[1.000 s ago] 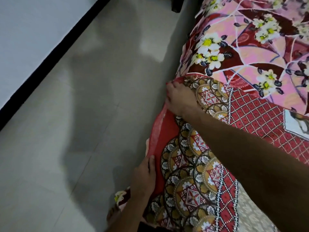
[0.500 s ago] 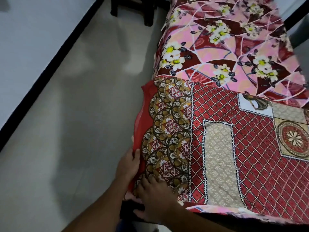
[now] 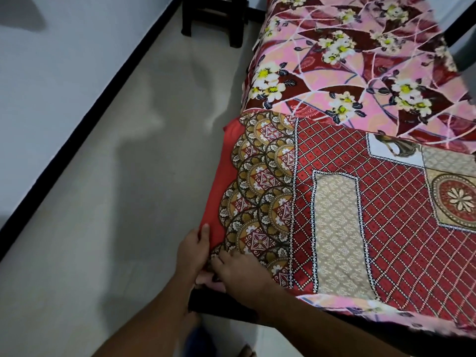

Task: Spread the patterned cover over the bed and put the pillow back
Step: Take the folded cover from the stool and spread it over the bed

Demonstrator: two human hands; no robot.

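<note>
pale floor tiles [image 3: 116,228] fill the 9 o'clock half of the view, bounded by a white wall [image 3: 64,60] with a dark skirting [image 3: 103,99]; a dark stool [image 3: 213,19] stands at 12 o'clock. the bed [image 3: 221,305], dark-framed, fills the 3 o'clock half, its far part showing a pink floral sheet [image 3: 360,60]. the patterned cover [image 3: 386,215], red lattice with a medallion border, lies flat over the near part only.

your left hand [image 3: 192,253], at 6 o'clock, pinches the plain red hem [image 3: 224,176]: thumb on top, the other fingers hidden behind the cloth. your right hand [image 3: 244,271], touching it on the 3 o'clock side, has its fingers curled over the cover's near corner, above the bed's frame.

step in hand, by judgement: seating this corner. draw the hem down and toward 6 o'clock with both hands together, so that the border hangs straight along the bed's side and no slack gathers on top. pull gently, since thin cloth will likely slide on the sheet beneath. the far part, at 1 o'clock, is not yet covered.

no pillow is in view. no container of any kind shows, so nothing can be said of contents.
</note>
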